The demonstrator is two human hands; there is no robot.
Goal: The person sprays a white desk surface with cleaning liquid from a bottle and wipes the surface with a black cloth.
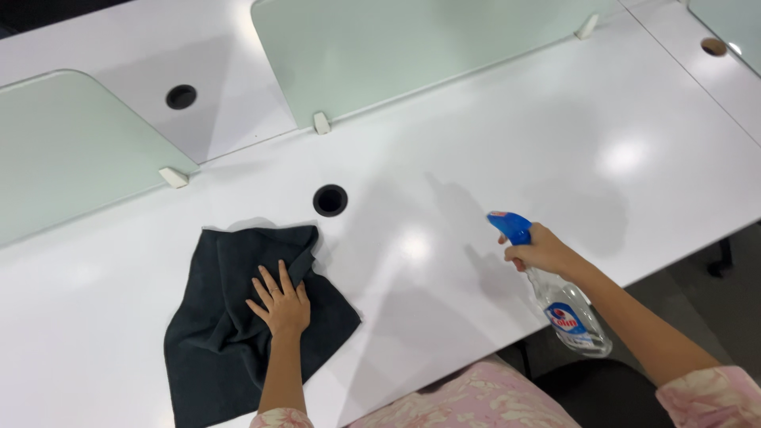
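My left hand (280, 302) lies flat, fingers spread, on a dark grey cloth (230, 333) spread over the white desk (476, 174). My right hand (541, 251) grips a clear spray bottle (569, 311) with a blue trigger head (511, 224). The nozzle points left over the desk, and the bottle's body hangs past the front edge. The bottle holds clear liquid and carries a blue label.
A round cable hole (330, 200) sits just beyond the cloth, and another hole (181, 97) lies on the far desk. Frosted glass dividers (396, 47) stand along the back in white clips. A dark chair seat (602, 392) shows below the desk edge.
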